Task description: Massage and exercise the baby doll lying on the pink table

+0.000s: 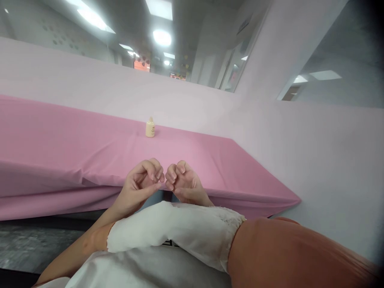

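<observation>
My left hand is raised palm-up at the near edge of the pink cloth, its fingers loosely curled and the thumb apart from them. Close beside it is my right hand, also palm-up with bent, loosely spread fingers. The fingertips of the two hands nearly meet; whether they touch I cannot tell. Nothing shows in either palm. Beyond the hands, a small cream-coloured bottle with a narrow top stands upright near the back of the cloth. Its label is too small to read.
The pink cloth drapes over a long table against a pale wall. Above are glass panes with ceiling lights showing in them. A white sleeve crosses the lower middle. Grey floor shows at lower left.
</observation>
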Motion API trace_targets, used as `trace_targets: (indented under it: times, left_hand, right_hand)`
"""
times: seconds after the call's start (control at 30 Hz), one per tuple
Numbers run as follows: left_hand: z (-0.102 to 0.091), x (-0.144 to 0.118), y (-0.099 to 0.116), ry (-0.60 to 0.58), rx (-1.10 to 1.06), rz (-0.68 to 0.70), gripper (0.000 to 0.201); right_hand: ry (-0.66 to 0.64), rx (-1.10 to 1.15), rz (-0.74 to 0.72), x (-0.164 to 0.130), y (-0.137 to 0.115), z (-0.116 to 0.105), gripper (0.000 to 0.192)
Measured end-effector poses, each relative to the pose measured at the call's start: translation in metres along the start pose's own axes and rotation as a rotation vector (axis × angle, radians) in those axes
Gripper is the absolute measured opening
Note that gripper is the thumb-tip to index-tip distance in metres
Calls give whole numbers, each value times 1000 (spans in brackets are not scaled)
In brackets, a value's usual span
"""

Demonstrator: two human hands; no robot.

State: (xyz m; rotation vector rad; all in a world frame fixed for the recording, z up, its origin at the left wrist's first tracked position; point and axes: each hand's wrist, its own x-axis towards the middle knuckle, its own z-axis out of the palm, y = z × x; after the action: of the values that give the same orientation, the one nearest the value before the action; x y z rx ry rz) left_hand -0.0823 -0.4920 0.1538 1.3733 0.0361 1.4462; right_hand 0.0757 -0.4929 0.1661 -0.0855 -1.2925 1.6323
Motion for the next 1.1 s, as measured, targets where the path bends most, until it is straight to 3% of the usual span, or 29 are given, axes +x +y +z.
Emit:
trace_targets:
  times: [0.93,1.1]
  left_hand:
    - [0,-1,0,-54,-20,-5,25]
    - [4,0,2,-11,-49,-29,26]
  right_hand:
    - [24,-8,30,0,-2,3,51]
    - [56,3,36,-1,-2,5,44]
